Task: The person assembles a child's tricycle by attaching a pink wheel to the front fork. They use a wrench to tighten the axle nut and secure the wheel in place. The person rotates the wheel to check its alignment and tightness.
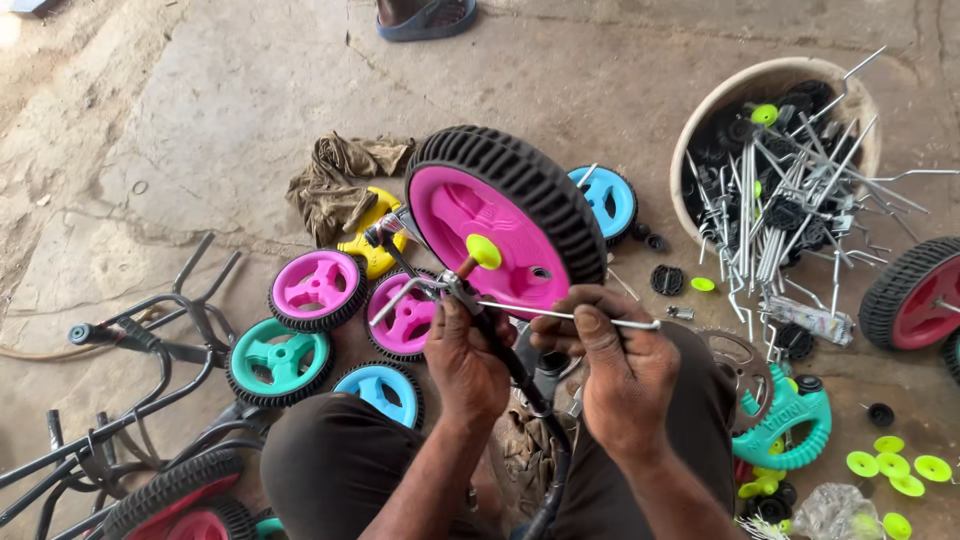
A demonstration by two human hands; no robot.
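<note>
The floor (230, 90) is bare, cracked concrete, dusty and stained, pale under daylight falling from beyond the hands at upper left. A crumpled brown rag (335, 185) lies on it above the hands. No walls, windows or furniture show; only floor fills the view.

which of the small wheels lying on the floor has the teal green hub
The small wheel at the far left of the cluster, below the pink one and left of the blue one. It is the only teal-hubbed one there; the others are pink or blue.
</note>
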